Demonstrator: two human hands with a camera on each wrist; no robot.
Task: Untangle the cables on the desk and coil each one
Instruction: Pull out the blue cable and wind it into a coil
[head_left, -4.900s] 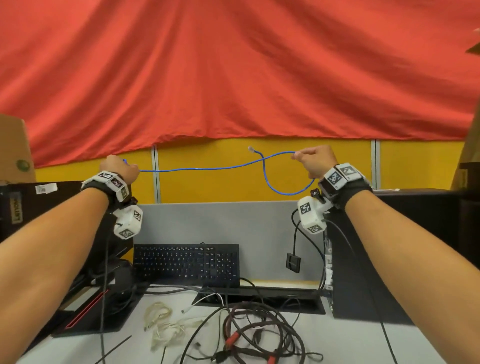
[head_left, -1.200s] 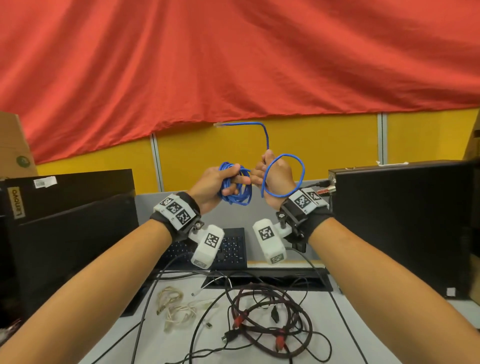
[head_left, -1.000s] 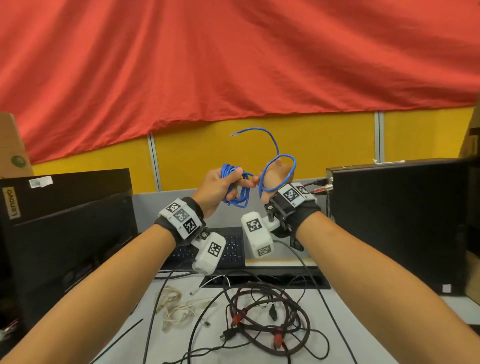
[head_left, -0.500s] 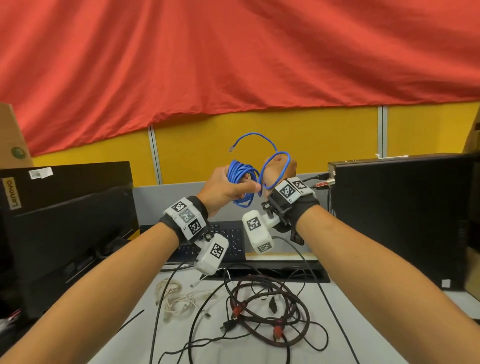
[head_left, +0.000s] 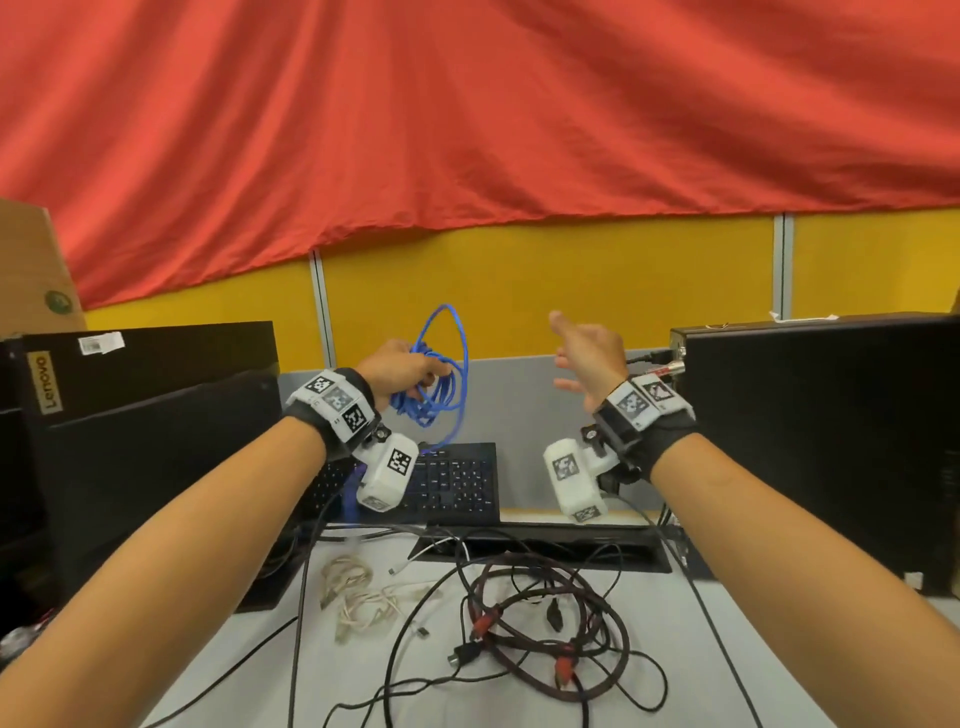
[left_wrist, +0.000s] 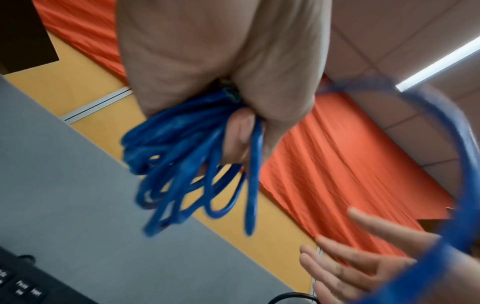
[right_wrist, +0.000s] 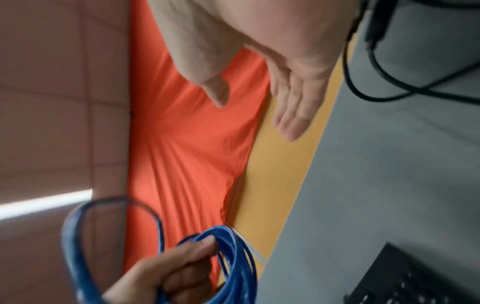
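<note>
- While the left hand (head_left: 400, 371) is raised above the desk (head_left: 779, 675), its fingers are curled round the blue cable (head_left: 441, 395), which is gathered into a bundle of loops.
- From the left wrist view, the thumb and fingers (left_wrist: 239, 135) clamp the loops against the palm; the loops hang below the fist, and one wider loop arcs out to the side.
- From the head view, that wider loop stands up above the fist, and the rest of the coil hangs down in front of the grey partition (head_left: 519, 415).
- The right hand (head_left: 587, 358) holds nothing. Its fingers are spread and nearly straight, palm turned toward the left hand, and it is apart from the blue cable.
- The right wrist view confirms the extended fingers (right_wrist: 293, 107) with a free thumb; the left hand and coil appear at the lower edge of that view.
- Below both hands, a black keyboard (head_left: 457, 483) leans against the partition.
- On the desk surface, a dark red cable (head_left: 545, 623) lies in a loose ring, tangled with thin black cables (head_left: 415, 649).
- A white cable (head_left: 363, 597) lies bunched just left of that tangle.
- A black monitor (head_left: 145, 467) stands at the left and a black computer case (head_left: 831, 441) at the right.
- A red cloth (head_left: 467, 130) hangs over the yellow wall panel (head_left: 623, 275) behind the desk.
</note>
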